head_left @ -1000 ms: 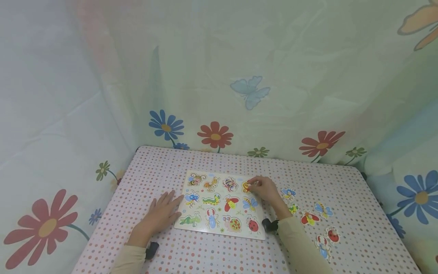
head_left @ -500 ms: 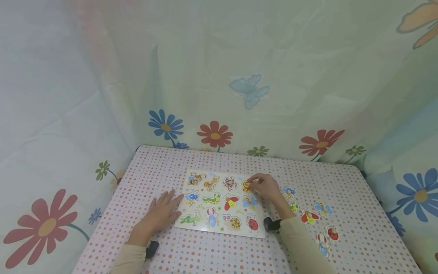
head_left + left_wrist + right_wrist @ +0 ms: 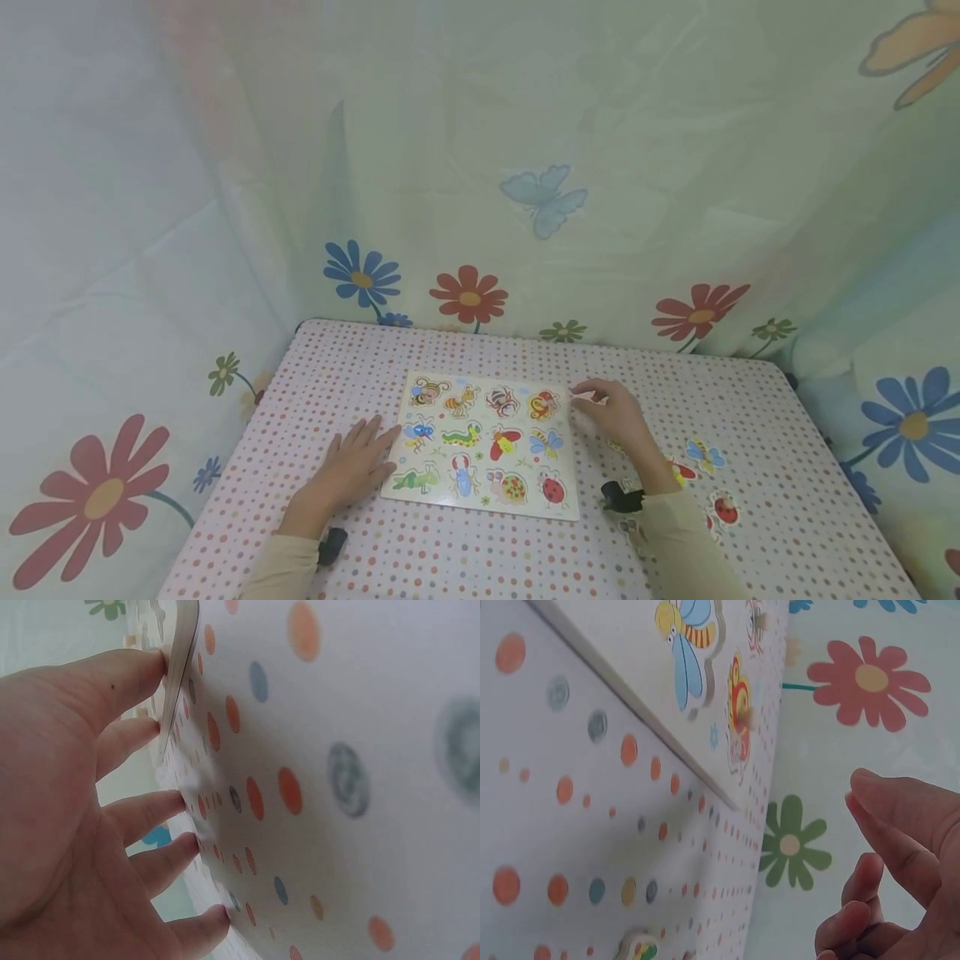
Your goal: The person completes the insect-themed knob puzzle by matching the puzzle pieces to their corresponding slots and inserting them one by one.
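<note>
A wooden puzzle board point(image 3: 555, 510) printed with insects lies flat on the table. My left hand point(image 3: 348, 471) rests palm down at its left edge with the fingers spread. In the left wrist view, the thumb point(image 3: 112, 679) and one finger touch the side of the board point(image 3: 181, 667), while the other fingertips meet the cloth. A red and yellow butterfly piece point(image 3: 543, 406) with a small knob sits in the top right of the board. Beyond that corner hovers my right hand point(image 3: 618, 417), thumb and forefinger close together, the others bent, nothing between them.
Loose insect pieces lie right of the board: a blue-winged bee point(image 3: 705, 455), a red-winged bug point(image 3: 682, 472) and a ladybug point(image 3: 725, 508) among them. The right sleeve point(image 3: 693, 542) partly covers others. A dotted cloth point(image 3: 450, 558) covers the table; flowered curtains point(image 3: 420, 167) surround it.
My right hand has let go of the butterfly piece and moved right, off the board; the piece stays in its place. The left hand has not moved.
</note>
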A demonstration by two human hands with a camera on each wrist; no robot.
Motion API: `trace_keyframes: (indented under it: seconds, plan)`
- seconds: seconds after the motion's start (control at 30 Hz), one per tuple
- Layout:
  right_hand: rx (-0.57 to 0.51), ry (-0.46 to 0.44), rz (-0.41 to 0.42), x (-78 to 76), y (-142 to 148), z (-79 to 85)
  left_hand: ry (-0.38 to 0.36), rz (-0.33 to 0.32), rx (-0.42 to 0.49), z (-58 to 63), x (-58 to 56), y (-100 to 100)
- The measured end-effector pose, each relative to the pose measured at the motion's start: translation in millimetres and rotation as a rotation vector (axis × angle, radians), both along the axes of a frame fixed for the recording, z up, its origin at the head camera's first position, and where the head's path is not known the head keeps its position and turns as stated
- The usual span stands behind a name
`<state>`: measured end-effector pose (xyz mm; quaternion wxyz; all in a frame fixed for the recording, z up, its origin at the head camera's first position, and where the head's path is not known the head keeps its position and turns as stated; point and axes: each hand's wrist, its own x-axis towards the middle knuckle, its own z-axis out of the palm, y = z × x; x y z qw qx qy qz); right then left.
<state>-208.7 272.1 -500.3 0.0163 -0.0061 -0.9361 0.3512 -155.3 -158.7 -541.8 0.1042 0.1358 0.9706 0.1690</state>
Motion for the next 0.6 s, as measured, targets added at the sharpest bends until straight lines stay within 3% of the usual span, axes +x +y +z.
trace_keyframes:
  seconds: [0.33, 0.6]
  plan:
    - [-0.003, -0.047, -0.044, 9.0, 25, 0.1, -0.006, 0.004, 0.008, -0.6, 2.0, -1]
    - [-0.004, -0.029, -0.061, 16.0, 54, -1.3, -0.001, 0.001, 0.014, 1.0, 0.1, -1]
